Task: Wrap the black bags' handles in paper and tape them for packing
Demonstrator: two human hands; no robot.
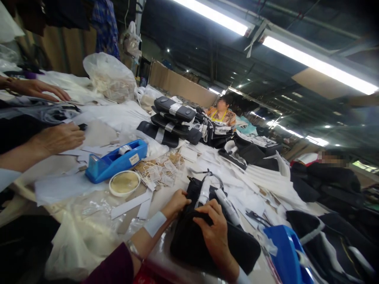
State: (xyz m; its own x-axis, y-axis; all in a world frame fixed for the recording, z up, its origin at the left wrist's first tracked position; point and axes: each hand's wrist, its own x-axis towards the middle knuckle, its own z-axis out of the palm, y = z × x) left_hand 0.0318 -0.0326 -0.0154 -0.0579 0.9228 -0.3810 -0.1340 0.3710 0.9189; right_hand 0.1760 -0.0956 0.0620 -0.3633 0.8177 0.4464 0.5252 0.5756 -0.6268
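A black bag (213, 240) lies on the table right in front of me, its two handles (204, 191) wrapped in white padding. My left hand (177, 202) is at the bag's upper left edge, its fingers closed on the black material. Above the bag's near side, my right hand (214, 228) is bent over the top edge by the handles, with thumb and forefinger apart; no object shows between them. Left of the bag, a heap of tags with strings (161, 171) lies beside a round white tub (124, 183) of yellowish paste.
A blue tape dispenser (117, 159) stands at the left, another (288, 252) at the lower right. Stacked black bags (173, 118) lie farther back. A co-worker's hands (59, 138) are at the left. Another person (222, 112) is behind the bags.
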